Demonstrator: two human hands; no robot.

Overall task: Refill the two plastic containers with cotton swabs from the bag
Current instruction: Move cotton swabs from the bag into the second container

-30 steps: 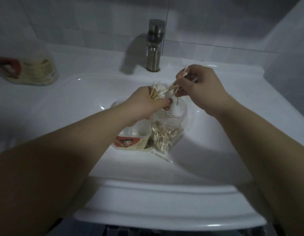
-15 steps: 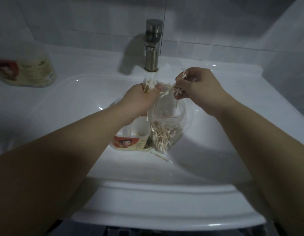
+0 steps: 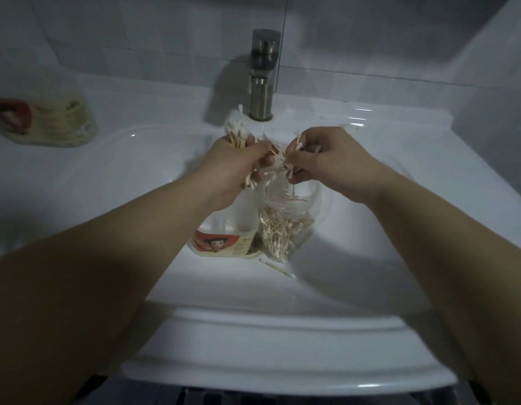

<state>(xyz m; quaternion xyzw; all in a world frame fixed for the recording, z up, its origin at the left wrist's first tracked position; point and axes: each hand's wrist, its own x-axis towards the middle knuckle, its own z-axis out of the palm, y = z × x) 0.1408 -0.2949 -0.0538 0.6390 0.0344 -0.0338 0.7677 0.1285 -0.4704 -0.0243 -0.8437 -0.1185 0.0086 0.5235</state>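
wooden-stick cotton swabs [image 3: 236,130] bunched in left hand [image 3: 233,168] grip; right hand [image 3: 332,162] pinches few more. bag [image 3: 285,226], part full, in sink [image 3: 282,331] touching labelled plastic container [image 3: 224,241], seemingly unfilled. second container [image 3: 49,124] on worktop [image 3: 154,106], contents unclear. most refilling left.

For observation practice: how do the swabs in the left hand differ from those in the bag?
The left hand grips its bundle together, tips upward; the bag holds loose swabs in a jumble. The bundle is held above the sink; the loose swabs rest low in its basin. Both have pale sticks and white tips.
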